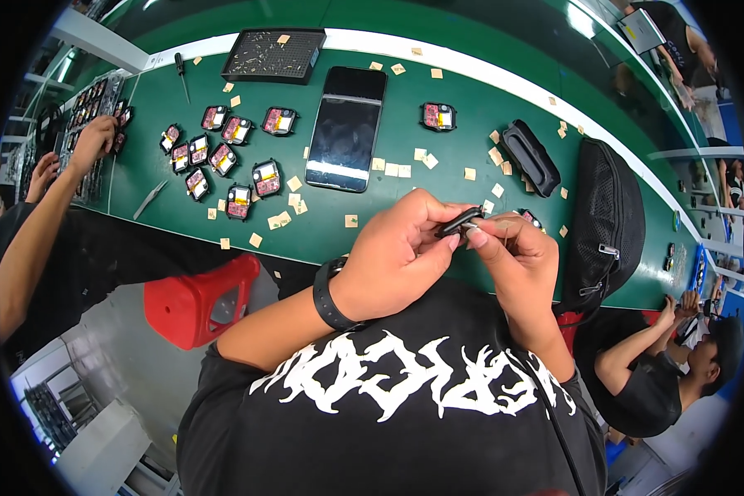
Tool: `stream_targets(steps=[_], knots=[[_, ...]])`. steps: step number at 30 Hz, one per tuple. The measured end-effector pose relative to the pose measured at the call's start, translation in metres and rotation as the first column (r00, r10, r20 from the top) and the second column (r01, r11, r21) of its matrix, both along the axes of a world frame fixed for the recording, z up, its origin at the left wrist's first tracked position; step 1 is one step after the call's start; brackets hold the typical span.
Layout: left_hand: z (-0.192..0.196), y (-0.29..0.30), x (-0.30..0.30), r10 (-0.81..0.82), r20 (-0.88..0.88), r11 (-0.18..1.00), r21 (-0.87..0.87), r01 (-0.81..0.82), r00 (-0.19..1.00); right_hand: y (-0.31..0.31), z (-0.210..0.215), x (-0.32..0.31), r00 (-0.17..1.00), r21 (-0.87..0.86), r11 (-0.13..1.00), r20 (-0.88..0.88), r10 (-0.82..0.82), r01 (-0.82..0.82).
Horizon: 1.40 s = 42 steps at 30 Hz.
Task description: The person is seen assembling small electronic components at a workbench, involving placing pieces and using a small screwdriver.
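My left hand (401, 258) is closed on a small black casing (457, 221), raised just over the table's near edge. The fingers of my right hand (517, 260) are pinched together at the casing's right end. A small light-coloured bit shows at those fingertips, too small to name. Beyond my hands, several open black device casings (238, 201) with red boards and silver and yellow parts lie on the left half of the table. A single similar casing (438, 116) lies farther off to the right, and another (531, 217) is partly hidden behind my right hand.
A smartphone (345, 131) lies on the green table (422, 78). Small beige squares (398, 170) are scattered around. Behind them are a black parts tray (274, 56), a screwdriver (181, 78), and tweezers (150, 199). An oblong black case (530, 158) and black bag (603, 223) stand right. Co-workers sit either side.
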<state>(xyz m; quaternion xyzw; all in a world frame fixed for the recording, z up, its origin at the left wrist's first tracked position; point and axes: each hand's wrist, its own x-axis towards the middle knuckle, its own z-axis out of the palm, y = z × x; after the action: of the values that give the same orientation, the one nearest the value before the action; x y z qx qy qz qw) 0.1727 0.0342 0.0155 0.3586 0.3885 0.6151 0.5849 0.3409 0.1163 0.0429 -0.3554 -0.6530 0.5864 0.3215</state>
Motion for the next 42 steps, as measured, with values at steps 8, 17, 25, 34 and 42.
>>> stream_targets(steps=[8,17,25,34,42], knots=[[-0.006,-0.005,-0.001,-0.084,0.095,0.995,0.062,0.079,0.992,0.002,0.003,-0.005,0.971,-0.301,0.952,-0.212,-0.113,0.045],[0.02,-0.004,-0.015,-0.123,0.365,0.986,-0.062,0.156,0.923,0.015,0.009,0.013,0.982,0.59,0.786,0.146,0.122,-0.186],[0.039,-0.006,-0.012,-0.145,0.19,0.989,0.019,0.144,0.971,0.014,0.011,0.018,0.948,0.835,0.462,0.315,0.041,-0.298],[0.054,-0.012,-0.024,-0.149,-0.398,0.981,0.053,0.185,0.905,0.011,0.015,0.041,0.969,0.623,0.743,0.19,0.16,-0.245],[0.046,-0.017,-0.035,0.024,-0.506,0.995,0.092,0.027,0.862,0.031,0.006,0.073,0.776,0.498,0.867,0.556,-0.298,-0.025]])
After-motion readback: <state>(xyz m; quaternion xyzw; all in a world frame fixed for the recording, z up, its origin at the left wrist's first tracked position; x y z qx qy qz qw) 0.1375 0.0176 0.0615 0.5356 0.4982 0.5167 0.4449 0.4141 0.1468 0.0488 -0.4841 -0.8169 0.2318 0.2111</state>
